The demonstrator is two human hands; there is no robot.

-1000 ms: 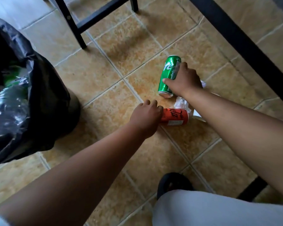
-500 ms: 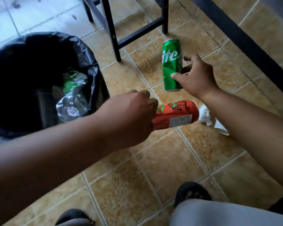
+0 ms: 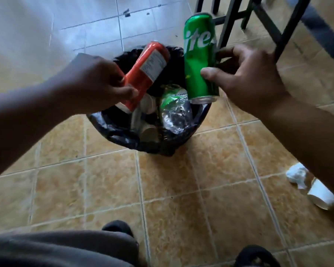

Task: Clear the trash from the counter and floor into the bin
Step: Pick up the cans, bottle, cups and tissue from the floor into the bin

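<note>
A bin lined with a black bag (image 3: pixel 123 132) stands on the tiled floor, holding a crushed clear bottle (image 3: pixel 174 108) and paper cups. My left hand (image 3: pixel 96 81) grips a red can (image 3: pixel 147 74), tilted, over the bin's left half. My right hand (image 3: pixel 247 79) holds a green can (image 3: pixel 199 56) upright over the bin's right rim, thumb on its front. On the floor at the right lie a crumpled white paper (image 3: pixel 297 174) and a white paper cup (image 3: pixel 322 195), partly behind my right forearm.
Black metal furniture legs (image 3: pixel 229 26) stand behind the bin at the upper right. A white tiled wall rises at the upper left. My dark shoes (image 3: pixel 118 227) and trouser leg fill the bottom edge. Tan floor tiles lie between me and the bin.
Both hands have lifted the cans off the floor and carried them left, over the bin's mouth. The view has swung toward the bin; the paper and cup stay on the floor.
</note>
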